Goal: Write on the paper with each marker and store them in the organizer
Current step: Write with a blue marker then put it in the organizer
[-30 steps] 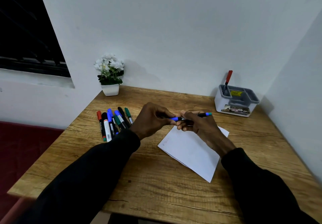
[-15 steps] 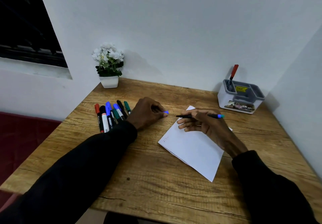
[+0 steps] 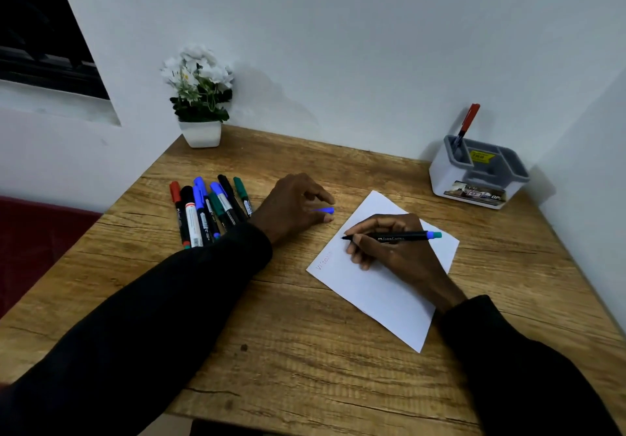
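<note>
While the right hand (image 3: 389, 249) pinches one black marker (image 3: 396, 237) between thumb and curled fingers, the marker's tip sits just inside the left edge of the paper (image 3: 382, 300); whether it touches cannot be told. This single white sheet lies skewed under that hand, with faint red writing near its left corner.

The left hand (image 3: 291, 207) rests on the table (image 3: 305, 351) just left of the sheet, fingers curled round one blue cap (image 3: 323, 211). Just left of that hand lies a tight bunch of markers (image 3: 206, 212), eight as far as can be counted.

Well beyond the right hand, at the far right corner, stands one organizer (image 3: 479, 178) holding one red marker (image 3: 469, 120). One potted plant (image 3: 200, 132) stands far beyond the left hand. Bare wood runs from both hands to the near edge, and from sheet to organizer.
</note>
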